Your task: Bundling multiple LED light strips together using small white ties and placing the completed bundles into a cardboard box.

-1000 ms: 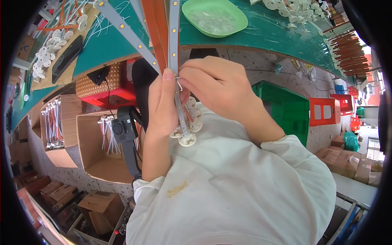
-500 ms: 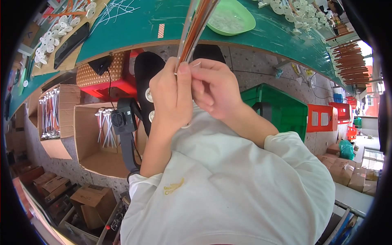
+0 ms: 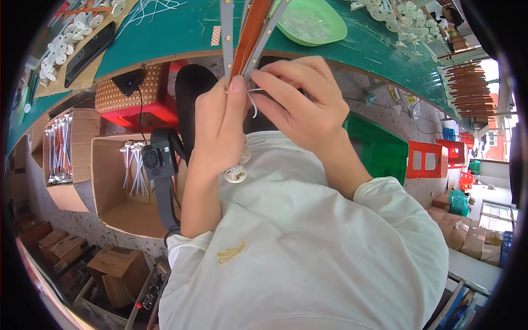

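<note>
Here, line by line, was how you stood.
Left hand: your left hand (image 3: 217, 129) was clenched around a bundle of long flat strips (image 3: 250, 30), thumb pressed up against them just below the edge of the surface.
Strips: grey ones and an orange one, fanning upward from your grip and over the green surface (image 3: 181, 27).
Lamp piece: a small round clear part (image 3: 235, 174) hung below your left palm, against your white shirt (image 3: 297, 247); how it was fastened I could not tell.
Right hand: your right hand (image 3: 300, 104) pinched a thin white wire (image 3: 253, 102) that curled down from the strips, fingertips touching your left thumb.
Dish: a pale green dish (image 3: 311, 22) sat on the surface just right of the strips.
Boxes: open cardboard boxes (image 3: 118, 187) with bundled white parts stood on the floor to your left.
</note>
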`<state>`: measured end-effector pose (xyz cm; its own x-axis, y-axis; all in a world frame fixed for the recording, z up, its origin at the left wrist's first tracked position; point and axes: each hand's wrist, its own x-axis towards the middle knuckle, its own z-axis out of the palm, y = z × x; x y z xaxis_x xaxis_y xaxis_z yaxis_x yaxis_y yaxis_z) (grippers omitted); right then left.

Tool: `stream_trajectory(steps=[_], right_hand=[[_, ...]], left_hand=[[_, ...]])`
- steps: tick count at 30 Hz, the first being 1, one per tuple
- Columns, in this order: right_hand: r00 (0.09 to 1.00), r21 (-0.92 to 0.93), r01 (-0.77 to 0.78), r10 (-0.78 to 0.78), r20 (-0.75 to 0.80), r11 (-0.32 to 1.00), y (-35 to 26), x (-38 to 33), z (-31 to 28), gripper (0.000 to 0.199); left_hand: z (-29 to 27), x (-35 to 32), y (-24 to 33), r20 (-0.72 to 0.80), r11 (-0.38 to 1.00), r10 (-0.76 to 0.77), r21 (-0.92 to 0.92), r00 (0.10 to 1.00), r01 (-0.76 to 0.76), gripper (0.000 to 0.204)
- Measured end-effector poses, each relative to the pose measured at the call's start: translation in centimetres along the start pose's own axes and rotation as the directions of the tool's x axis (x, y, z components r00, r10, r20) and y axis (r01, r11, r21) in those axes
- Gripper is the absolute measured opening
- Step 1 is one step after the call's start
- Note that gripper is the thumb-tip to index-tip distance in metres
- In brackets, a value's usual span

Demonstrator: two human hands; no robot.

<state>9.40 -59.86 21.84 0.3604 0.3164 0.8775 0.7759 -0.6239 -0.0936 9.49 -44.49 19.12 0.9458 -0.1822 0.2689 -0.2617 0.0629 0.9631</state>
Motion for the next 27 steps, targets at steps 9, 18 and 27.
stream_trajectory(steps=[9, 18, 27], right_hand=[[0.949, 0.076, -0.203, 0.177, 0.262, 0.976, -0.4, -1.9, 0.6, 0.015], [0.277, 0.475, -0.873, 0.684, 0.675, -0.115, -0.1, -3.1, -0.5, 0.014], [0.989, 0.039, -0.008, 0.002, 0.148, 0.999, 3.4, -3.5, -1.5, 0.023]], left_hand=[[-0.1, 0.3, 0.0, 0.089, 0.989, -0.014, 0.147, 0.996, 0.001, 0.033], [1.0, 0.0, -1.1, 0.124, 0.996, 0.016, 0.09, 0.992, -0.027, 0.031], [1.7, 0.1, -2.1, 0.105, 0.992, -0.11, 0.08, 0.988, 0.102, 0.031]])
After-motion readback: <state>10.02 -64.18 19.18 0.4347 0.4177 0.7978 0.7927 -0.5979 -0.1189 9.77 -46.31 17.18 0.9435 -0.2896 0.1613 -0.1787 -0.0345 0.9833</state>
